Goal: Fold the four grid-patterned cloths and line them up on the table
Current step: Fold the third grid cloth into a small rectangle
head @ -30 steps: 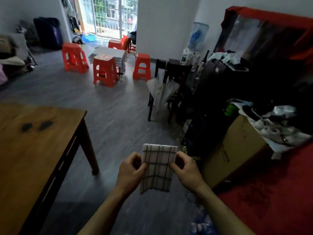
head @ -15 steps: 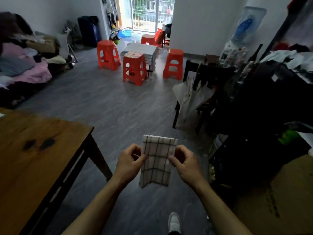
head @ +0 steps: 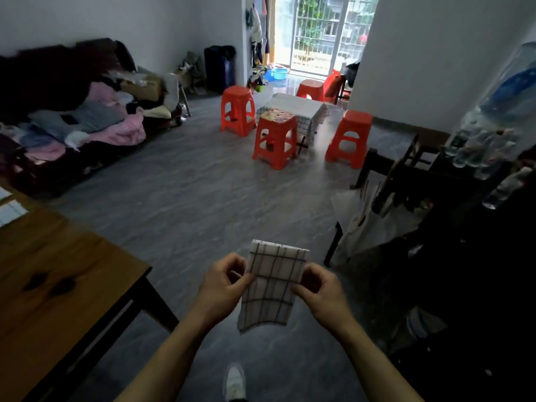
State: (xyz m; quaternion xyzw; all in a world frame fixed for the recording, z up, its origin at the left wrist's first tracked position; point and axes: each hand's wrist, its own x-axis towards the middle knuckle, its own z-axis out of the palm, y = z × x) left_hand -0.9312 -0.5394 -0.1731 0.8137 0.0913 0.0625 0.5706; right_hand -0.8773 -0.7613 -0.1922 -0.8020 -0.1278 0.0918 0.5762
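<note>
Above grey floor (head: 185, 216), left hand (head: 222, 285) and right hand (head: 320, 291) pinch opposite edges of the folded cloth (head: 271, 285) between them.

The room is dim, lit mainly by daylight from the barred window (head: 322, 30) at 12 o'clock, which is blown out to white and throws a glossy sheen on the floor (head: 203, 204) beneath it. The 3 o'clock side sinks into near-black shadow, detail lost. The table (head: 52, 285) at 8 o'clock catches soft light. Wide-angle distortion bends walls and edges outward. Slight motion blur softens the cloth (head: 272, 285) and the shoe (head: 235, 381) at 6 o'clock.
</note>
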